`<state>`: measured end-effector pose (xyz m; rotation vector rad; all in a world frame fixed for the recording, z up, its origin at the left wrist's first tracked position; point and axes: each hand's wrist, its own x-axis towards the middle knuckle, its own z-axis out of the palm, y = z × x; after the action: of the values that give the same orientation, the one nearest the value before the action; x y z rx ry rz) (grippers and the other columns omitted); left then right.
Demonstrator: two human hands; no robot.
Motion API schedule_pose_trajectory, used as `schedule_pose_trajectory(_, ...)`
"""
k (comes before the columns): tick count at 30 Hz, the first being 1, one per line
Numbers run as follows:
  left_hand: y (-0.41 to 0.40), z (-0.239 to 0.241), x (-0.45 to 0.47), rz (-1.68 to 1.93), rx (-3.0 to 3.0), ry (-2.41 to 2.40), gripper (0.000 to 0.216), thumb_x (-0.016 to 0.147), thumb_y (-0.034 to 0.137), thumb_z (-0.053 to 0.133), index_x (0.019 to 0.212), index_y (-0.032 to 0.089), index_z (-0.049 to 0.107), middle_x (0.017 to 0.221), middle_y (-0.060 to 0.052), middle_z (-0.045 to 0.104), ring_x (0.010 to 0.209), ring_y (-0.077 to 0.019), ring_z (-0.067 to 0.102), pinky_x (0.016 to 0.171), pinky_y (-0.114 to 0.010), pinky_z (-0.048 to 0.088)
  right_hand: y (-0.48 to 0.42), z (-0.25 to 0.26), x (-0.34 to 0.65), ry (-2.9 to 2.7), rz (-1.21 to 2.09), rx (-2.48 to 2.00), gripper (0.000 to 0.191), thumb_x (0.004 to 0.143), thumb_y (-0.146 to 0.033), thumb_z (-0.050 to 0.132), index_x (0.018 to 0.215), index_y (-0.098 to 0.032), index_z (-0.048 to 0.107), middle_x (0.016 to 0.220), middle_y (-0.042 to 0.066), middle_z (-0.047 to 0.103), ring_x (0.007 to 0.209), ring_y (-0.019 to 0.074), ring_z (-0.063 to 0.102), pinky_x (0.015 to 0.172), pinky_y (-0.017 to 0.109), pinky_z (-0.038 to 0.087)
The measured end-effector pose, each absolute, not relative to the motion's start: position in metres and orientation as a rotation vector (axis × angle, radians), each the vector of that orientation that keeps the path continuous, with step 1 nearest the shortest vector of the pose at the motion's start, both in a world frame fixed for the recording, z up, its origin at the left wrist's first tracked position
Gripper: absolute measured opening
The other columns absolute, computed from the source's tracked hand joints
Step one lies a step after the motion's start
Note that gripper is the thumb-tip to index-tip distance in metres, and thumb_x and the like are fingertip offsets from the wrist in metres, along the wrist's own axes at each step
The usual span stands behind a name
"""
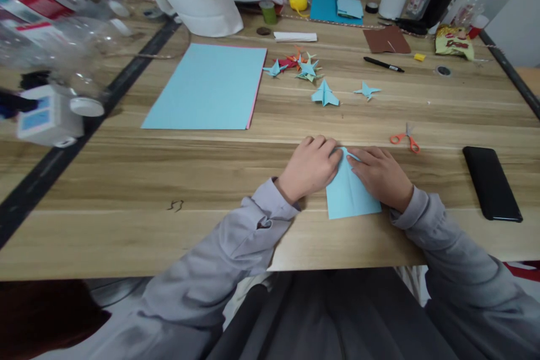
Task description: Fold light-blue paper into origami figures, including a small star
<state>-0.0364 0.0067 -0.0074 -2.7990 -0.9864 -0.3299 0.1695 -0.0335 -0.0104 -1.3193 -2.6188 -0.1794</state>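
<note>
A light blue sheet of paper (351, 194) lies on the wooden table in front of me, its far end narrowed and a crease running down its middle. My left hand (313, 164) grips the far left edge of this paper with fingers curled. At the far right edge, my right hand (378, 173) presses on the same paper, fingertips near the top. Beyond the hands sit a folded blue paper plane (324, 94) and a small blue paper crane (367, 90). Orange-handled scissors (406, 138) lie partly spread to the right of my right hand.
A stack of large blue sheets (211, 87) lies to the left. Several folded paper figures (309, 69) cluster behind the plane. A black phone (492, 183) is at the right, a black pen (383, 64) farther back. Plastic bottles (63, 39) crowd the far left.
</note>
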Motion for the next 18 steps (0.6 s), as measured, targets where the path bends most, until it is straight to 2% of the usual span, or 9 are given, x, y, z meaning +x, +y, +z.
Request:
schedule_pose_trajectory(7, 0.010, -0.010, -0.044, -0.474, -3.009, -0.784, 0.034, 0.095, 0.025, 0.045, 0.119, 0.013, 0.067, 0.130, -0.012, 0.066, 0.118, -0.0271, 0.057, 0.095, -0.042, 0.046, -0.034, -0.009, 0.168, -2.612, -0.166, -1.340, 0.029, 0.097, -0.019, 0.050, 0.119, -0.018, 0.069, 0.129, 0.009, 0.067, 0.109, 0.0268, 0.057, 0.087, 0.042, 0.046)
schedule_pose_trajectory(12, 0.012, -0.009, -0.049, -0.467, -3.101, -0.756, 0.032, 0.093, 0.025, 0.048, 0.112, 0.020, 0.073, 0.129, -0.011, 0.066, 0.119, -0.0273, 0.058, 0.098, -0.045, 0.047, -0.034, -0.008, 0.166, -2.613, -0.147, -1.359, 0.029, 0.098, -0.019, 0.048, 0.119, -0.018, 0.068, 0.130, 0.009, 0.067, 0.110, 0.0262, 0.056, 0.089, 0.041, 0.045)
schedule_pose_trajectory(18, 0.008, -0.005, -0.049, -0.460, -3.125, -0.724, 0.035, 0.093, 0.027, 0.048, 0.120, 0.022, 0.070, 0.137, -0.014, 0.060, 0.122, -0.0295, 0.055, 0.101, -0.049, 0.046, -0.035, -0.006, 0.164, -2.609, -0.123, -1.380, 0.030, 0.097, -0.022, 0.048, 0.119, -0.015, 0.068, 0.131, 0.010, 0.066, 0.110, 0.0278, 0.055, 0.090, 0.043, 0.044)
